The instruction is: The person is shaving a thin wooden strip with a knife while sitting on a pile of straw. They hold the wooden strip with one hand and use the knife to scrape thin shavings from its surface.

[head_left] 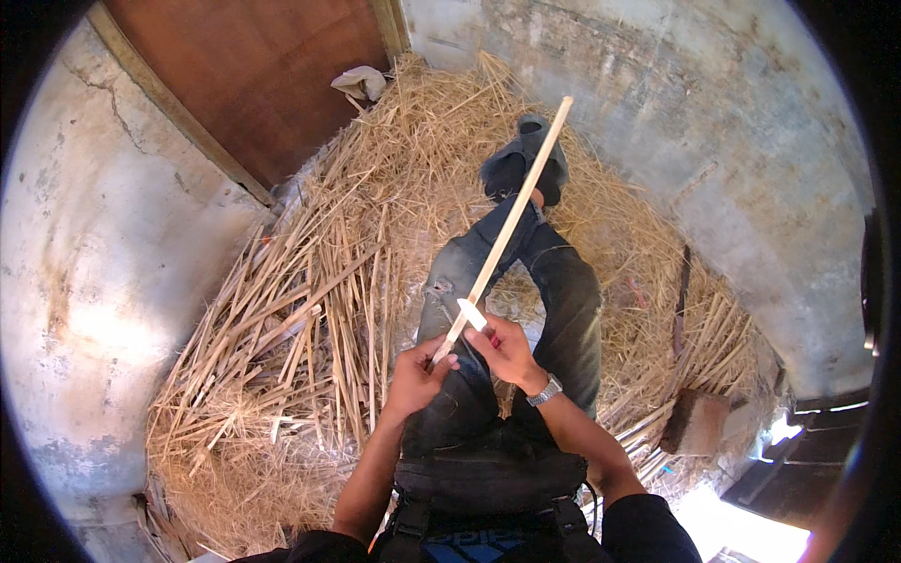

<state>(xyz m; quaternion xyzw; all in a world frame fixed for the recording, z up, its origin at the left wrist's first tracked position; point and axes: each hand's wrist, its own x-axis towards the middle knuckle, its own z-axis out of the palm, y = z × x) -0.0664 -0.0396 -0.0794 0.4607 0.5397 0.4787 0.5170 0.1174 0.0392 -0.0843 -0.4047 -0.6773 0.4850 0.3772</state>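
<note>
A long, pale bamboo strip (518, 208) slants up and to the right over my legs. Its lower end is pinched between the thumb and fingers of my left hand (418, 375). My right hand (507, 352), with a metal watch on the wrist, is closed around a small knife. The bright, flat knife blade (472, 314) lies across the strip just above my left hand. A bit of red shows at the knife's grip; the rest of the handle is hidden by my fingers.
Many split bamboo strips (291, 347) lie piled at my left. Straw-like shavings (436, 122) cover the floor around my legs (563, 300). A brick-like block (694, 422) sits at the right. Worn walls (694, 103) and a brown door (263, 75) enclose the space.
</note>
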